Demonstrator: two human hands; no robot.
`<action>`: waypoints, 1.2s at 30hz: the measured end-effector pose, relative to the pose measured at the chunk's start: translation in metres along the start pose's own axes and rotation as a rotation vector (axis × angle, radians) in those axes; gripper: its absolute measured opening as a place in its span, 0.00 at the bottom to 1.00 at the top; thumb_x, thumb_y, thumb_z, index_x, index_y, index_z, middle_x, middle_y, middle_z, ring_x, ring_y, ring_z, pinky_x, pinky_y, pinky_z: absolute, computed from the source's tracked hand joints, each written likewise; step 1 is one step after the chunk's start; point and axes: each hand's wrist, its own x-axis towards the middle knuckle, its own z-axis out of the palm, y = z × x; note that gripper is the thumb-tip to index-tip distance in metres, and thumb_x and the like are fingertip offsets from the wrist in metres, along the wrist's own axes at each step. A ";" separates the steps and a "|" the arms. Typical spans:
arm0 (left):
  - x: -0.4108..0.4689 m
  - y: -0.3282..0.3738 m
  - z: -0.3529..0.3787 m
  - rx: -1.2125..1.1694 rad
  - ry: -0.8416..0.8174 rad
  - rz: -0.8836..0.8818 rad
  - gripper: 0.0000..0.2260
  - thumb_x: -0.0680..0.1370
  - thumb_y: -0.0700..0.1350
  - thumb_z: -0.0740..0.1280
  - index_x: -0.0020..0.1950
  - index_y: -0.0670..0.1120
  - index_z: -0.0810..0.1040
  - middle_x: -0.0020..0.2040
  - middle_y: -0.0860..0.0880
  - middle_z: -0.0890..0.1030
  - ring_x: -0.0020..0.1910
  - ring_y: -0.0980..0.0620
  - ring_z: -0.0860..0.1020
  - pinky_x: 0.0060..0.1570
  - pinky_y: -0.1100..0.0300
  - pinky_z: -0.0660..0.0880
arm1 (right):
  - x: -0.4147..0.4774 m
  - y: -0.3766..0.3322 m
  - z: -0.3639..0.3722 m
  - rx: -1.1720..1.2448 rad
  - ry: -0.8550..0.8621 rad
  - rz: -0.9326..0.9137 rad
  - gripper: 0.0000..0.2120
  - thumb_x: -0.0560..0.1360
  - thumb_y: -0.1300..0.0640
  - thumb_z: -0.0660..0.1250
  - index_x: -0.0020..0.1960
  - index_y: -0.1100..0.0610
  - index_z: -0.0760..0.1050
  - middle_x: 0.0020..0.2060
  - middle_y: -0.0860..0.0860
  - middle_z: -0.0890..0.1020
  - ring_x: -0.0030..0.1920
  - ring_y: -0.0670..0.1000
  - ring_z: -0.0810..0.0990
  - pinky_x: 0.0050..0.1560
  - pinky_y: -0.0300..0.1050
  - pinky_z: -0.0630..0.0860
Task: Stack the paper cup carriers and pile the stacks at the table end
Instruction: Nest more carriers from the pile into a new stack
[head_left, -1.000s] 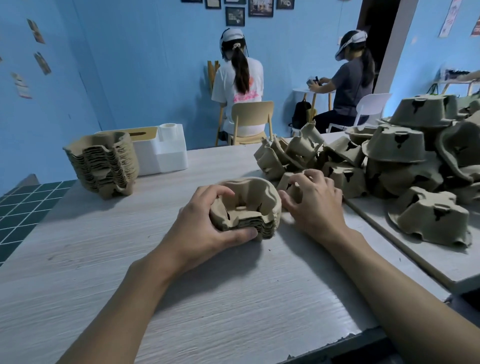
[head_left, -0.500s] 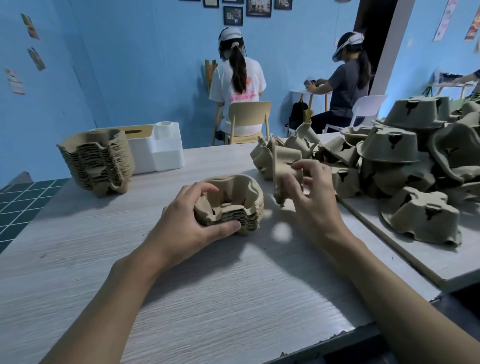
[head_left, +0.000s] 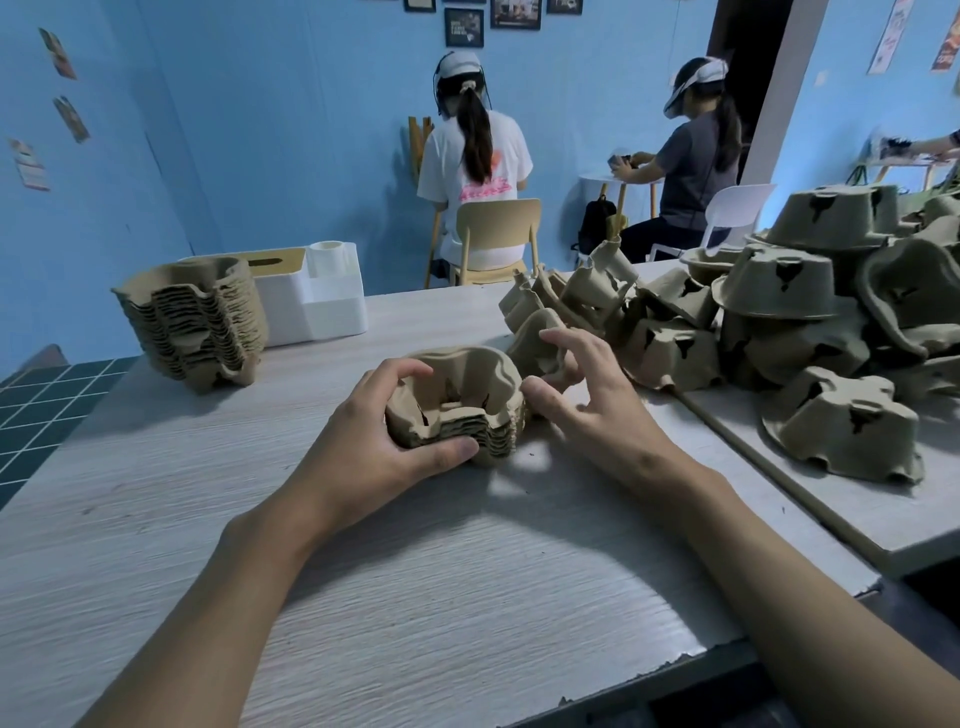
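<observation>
Carriers in a short stack (head_left: 457, 415) sit at twelve o'clock on the table (head_left: 415, 597), gripped by my left hand (head_left: 374, 441). My right hand (head_left: 597, 410) curls over one loose carrier (head_left: 532, 338) just beyond; whether it grips, I cannot tell. At two o'clock a heap (head_left: 779, 322) of well over a dozen waits unstacked, so I judge most work remains. At ten o'clock, at the far end, one tall stack (head_left: 192, 322) stands piled.

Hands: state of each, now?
Left hand: grips the short stack of brown moulded-pulp cup carriers.
Right hand: at a loose brown pulp carrier; grip cannot be told.
</observation>
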 end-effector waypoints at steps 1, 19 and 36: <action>0.000 0.000 0.000 0.002 0.001 -0.001 0.36 0.56 0.72 0.73 0.62 0.64 0.71 0.57 0.57 0.77 0.55 0.58 0.76 0.53 0.60 0.74 | 0.001 0.000 -0.001 -0.013 0.022 -0.003 0.30 0.70 0.32 0.63 0.68 0.41 0.67 0.67 0.45 0.67 0.61 0.41 0.69 0.69 0.51 0.67; -0.004 0.005 -0.010 -0.142 -0.032 -0.031 0.40 0.58 0.63 0.83 0.65 0.64 0.68 0.61 0.60 0.76 0.51 0.67 0.79 0.53 0.64 0.77 | 0.006 0.007 -0.003 -0.130 0.418 -0.175 0.14 0.70 0.67 0.72 0.54 0.59 0.79 0.47 0.54 0.76 0.41 0.41 0.73 0.46 0.29 0.69; -0.004 0.011 0.002 -0.106 0.010 -0.014 0.40 0.58 0.62 0.77 0.64 0.56 0.64 0.54 0.58 0.76 0.48 0.68 0.77 0.46 0.72 0.74 | 0.002 -0.016 -0.004 0.178 0.606 -0.237 0.10 0.72 0.67 0.73 0.49 0.56 0.77 0.42 0.54 0.78 0.39 0.49 0.76 0.42 0.37 0.73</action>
